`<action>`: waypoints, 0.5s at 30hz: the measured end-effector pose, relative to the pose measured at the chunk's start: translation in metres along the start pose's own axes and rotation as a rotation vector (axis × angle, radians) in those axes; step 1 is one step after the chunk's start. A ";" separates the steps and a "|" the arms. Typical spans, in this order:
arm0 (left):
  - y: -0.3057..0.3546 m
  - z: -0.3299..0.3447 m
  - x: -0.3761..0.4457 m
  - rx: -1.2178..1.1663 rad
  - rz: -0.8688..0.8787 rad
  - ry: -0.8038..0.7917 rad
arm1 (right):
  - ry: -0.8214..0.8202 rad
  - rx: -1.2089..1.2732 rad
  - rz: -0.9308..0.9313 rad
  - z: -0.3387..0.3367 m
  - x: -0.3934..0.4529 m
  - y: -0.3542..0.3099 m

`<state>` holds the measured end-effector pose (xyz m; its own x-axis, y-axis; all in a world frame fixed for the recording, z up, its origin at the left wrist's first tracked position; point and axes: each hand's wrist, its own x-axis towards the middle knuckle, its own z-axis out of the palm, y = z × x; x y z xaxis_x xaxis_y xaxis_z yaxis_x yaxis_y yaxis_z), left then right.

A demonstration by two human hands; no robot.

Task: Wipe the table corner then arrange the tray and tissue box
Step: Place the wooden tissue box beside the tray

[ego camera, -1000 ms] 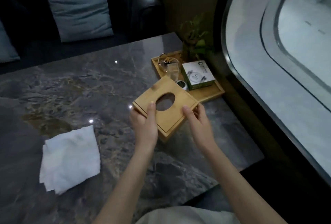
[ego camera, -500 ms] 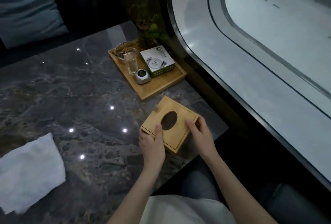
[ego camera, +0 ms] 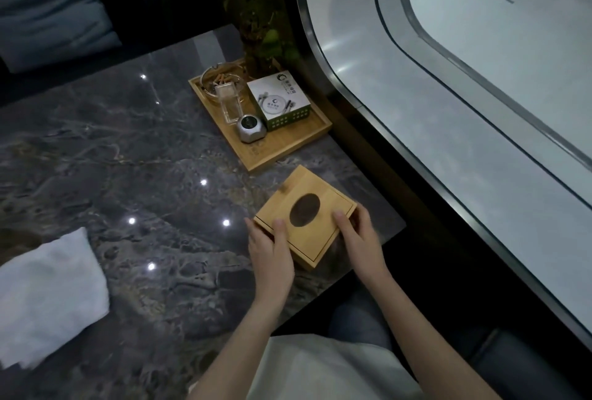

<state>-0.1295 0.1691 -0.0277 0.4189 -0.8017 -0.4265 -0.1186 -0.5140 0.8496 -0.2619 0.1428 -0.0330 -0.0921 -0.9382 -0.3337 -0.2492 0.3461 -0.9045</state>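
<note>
On the marble table, both hands' grip clasps the tissue box; white box lettering unreadable.

White box print unreadable (too small)

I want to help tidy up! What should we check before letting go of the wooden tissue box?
1. Both hands on the tissue box, left hand and right hand: ok.
2. Box flat on the table: cannot tell.
3. Box clear of the tray: ok, a gap shows.
4. Box lined up with the tray: not ok, it sits turned.
5. Cloth out of the way: ok.
</note>
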 end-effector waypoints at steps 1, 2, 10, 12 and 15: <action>0.000 -0.001 -0.004 0.051 0.046 0.024 | 0.061 -0.135 -0.071 0.000 -0.003 0.000; -0.001 -0.002 -0.008 0.142 0.133 0.061 | 0.135 -0.313 -0.195 0.000 -0.007 -0.001; -0.016 0.011 -0.020 0.625 0.408 0.055 | -0.025 -0.889 -0.580 0.010 -0.020 0.023; -0.018 0.013 -0.018 0.649 0.405 0.065 | -0.032 -0.864 -0.570 0.012 -0.019 0.025; -0.019 0.013 -0.011 0.672 0.411 0.069 | 0.001 -0.857 -0.568 0.017 -0.017 0.023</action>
<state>-0.1436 0.1839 -0.0431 0.2755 -0.9579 -0.0804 -0.7855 -0.2726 0.5556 -0.2495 0.1669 -0.0526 0.2536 -0.9636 0.0851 -0.8605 -0.2649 -0.4353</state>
